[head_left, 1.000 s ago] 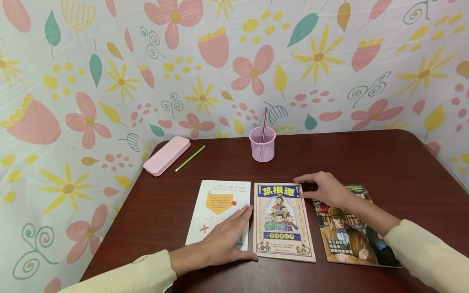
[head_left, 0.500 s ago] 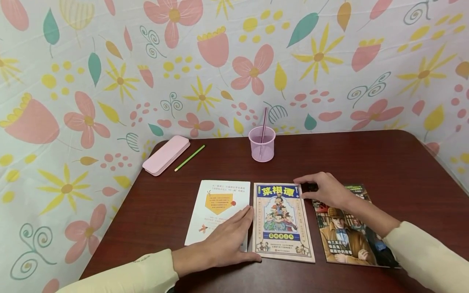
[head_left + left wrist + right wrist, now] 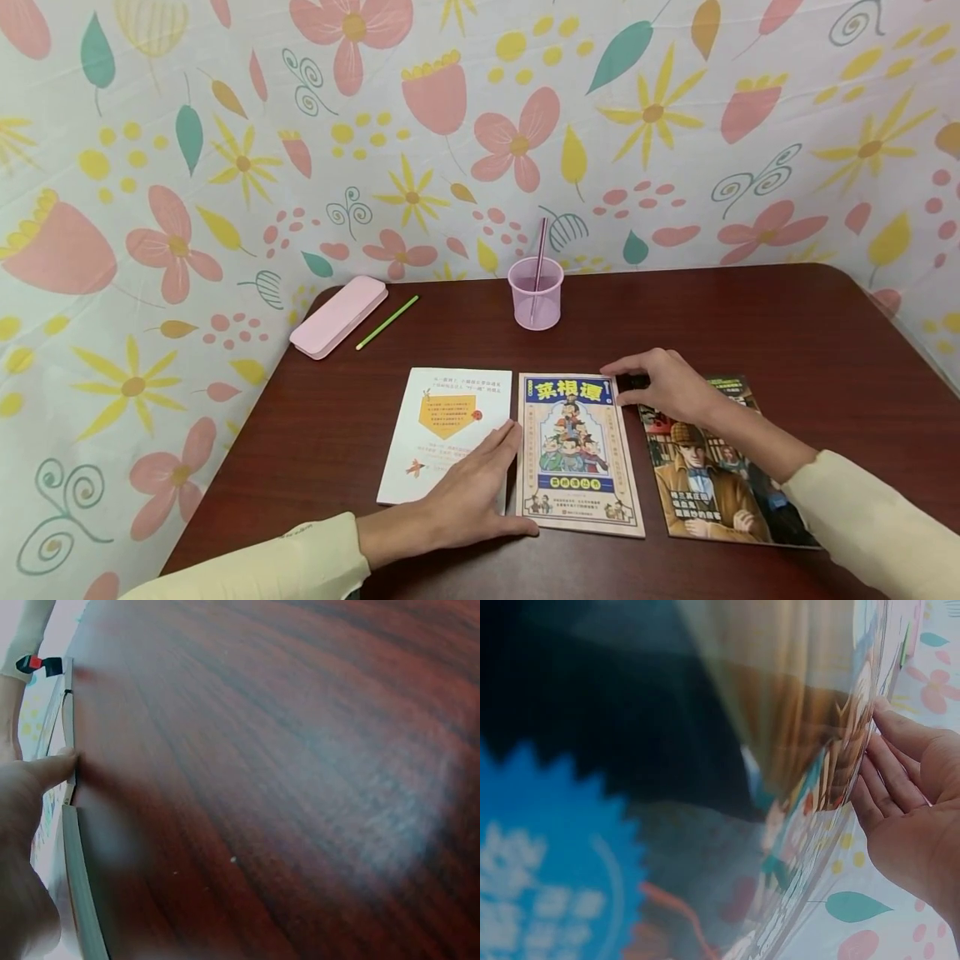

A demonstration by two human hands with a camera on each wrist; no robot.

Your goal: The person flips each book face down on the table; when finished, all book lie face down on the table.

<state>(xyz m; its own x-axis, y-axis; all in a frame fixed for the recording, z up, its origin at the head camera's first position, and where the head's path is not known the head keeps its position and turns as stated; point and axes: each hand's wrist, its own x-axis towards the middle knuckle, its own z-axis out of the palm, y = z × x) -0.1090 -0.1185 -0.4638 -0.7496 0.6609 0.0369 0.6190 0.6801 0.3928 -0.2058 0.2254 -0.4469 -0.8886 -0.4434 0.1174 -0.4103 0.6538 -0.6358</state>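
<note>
A Chinese book with a blue-and-cream cover (image 3: 573, 500) lies flat in the middle of the front row. My left hand (image 3: 468, 492) lies across a white book (image 3: 442, 387), its straight fingers reaching the middle book's left edge. In the left wrist view, the left thumb (image 3: 52, 766) touches that book's near edge. My right hand (image 3: 667, 387) is at the middle book's top right corner, index finger at the top and thumb at the side. Beneath the right forearm lies a dark illustrated book (image 3: 697, 483), whose glossy cover (image 3: 630, 825) fills much of the right wrist view.
On the dark wooden table (image 3: 712, 317), a pink pencil case (image 3: 339, 317) lies at the back left beside a green pencil (image 3: 387, 322). A lilac mesh cup (image 3: 536, 300) with a striped pencil (image 3: 540, 250) stands at the back. Floral cloth (image 3: 300, 208) hangs behind.
The left hand has shifted slightly right along the front of the books. The right hand has stayed at the middle book's corner, and the books look nearly unmoved.
</note>
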